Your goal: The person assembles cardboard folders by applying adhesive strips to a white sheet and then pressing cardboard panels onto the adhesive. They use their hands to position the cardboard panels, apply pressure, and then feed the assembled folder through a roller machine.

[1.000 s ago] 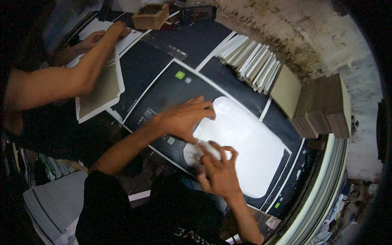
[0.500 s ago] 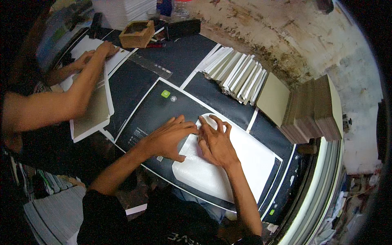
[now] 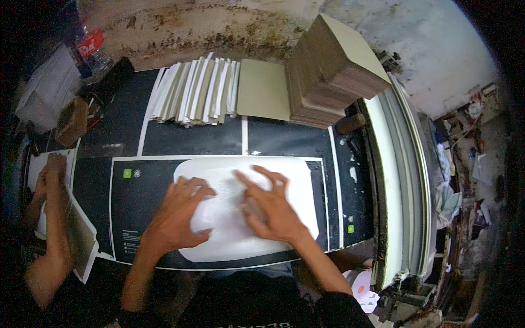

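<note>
A white, slightly shiny sheet (image 3: 298, 177) with rounded corners lies on a black printed sheet (image 3: 143, 199) on the table. My left hand (image 3: 172, 217) is over its left edge, fingers bent and thumb held apart, with nothing gripped. Over the middle of the white sheet is my right hand (image 3: 273, 209), its fingers spread and the index stretched forward. Whether the fingertips press on the sheet or hover just above it, I cannot tell. Both hands look open.
At far left another person's hands (image 3: 50, 172) work beside a board cover (image 3: 82, 235). Along the back stand a row of paper bundles (image 3: 194, 90), a grey board (image 3: 263, 90) and a tall board stack (image 3: 333, 71). A long metal-edged roller-like machine (image 3: 402, 186) borders the right side.
The view has swung to the right, so the table appears squarer. My left hand has moved away from my right, and the white sheet's curved left part now appears flatter.
</note>
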A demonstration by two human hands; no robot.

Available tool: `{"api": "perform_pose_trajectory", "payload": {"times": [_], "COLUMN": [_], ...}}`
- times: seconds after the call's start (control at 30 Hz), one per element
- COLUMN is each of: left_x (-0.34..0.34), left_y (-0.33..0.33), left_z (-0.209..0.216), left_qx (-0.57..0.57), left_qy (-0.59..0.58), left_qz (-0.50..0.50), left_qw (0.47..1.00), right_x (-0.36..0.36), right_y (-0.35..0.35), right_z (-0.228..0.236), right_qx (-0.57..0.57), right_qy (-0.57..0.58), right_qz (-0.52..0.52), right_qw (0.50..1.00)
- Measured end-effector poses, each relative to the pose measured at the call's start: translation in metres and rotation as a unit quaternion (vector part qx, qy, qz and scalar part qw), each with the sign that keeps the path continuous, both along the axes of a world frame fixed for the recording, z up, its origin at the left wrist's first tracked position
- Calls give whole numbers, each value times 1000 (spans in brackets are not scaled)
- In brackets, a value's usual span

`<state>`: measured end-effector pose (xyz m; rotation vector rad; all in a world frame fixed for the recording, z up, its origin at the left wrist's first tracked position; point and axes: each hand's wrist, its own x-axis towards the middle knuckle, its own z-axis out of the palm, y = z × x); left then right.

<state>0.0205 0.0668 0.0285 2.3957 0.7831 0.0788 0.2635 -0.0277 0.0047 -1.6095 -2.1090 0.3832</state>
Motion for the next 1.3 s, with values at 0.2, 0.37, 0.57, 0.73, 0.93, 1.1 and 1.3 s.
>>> {"api": "perform_pose_trajectory", "payload": {"times": [0.2, 0.37, 0.57, 0.73, 0.93, 1.1, 1.3], "left_x": [110, 134, 139, 145, 134, 95, -6], "left_y": [1, -2, -3, -5, -11, -36, -42], "left_z": [-33, -32, -23, -23, -34, -26, -60], "left_qx": [86, 77, 65, 93, 151, 97, 41], "left_qy": [-22, 66, 93, 90, 60, -30, -275], "left_qz": [-181, -217, -221, -220, -211, -153, 151], "left_qw": [979, 971, 969, 967, 964, 983, 949], "right_x": [112, 132, 129, 137, 124, 114, 118], "right_y": [-57, -55, -32, -40, -43, 46, 174], "right_z": [-12, -37, -39, -40, -10, -8, 3], "right_qx": [-29, -52, -28, -21, 22, 83, -48], "right_qy": [-71, -107, -92, -108, -122, -82, -169], "right_qz": [-199, -167, -148, -141, -199, -135, -109], "right_qw": [977, 979, 984, 984, 972, 984, 978]}}
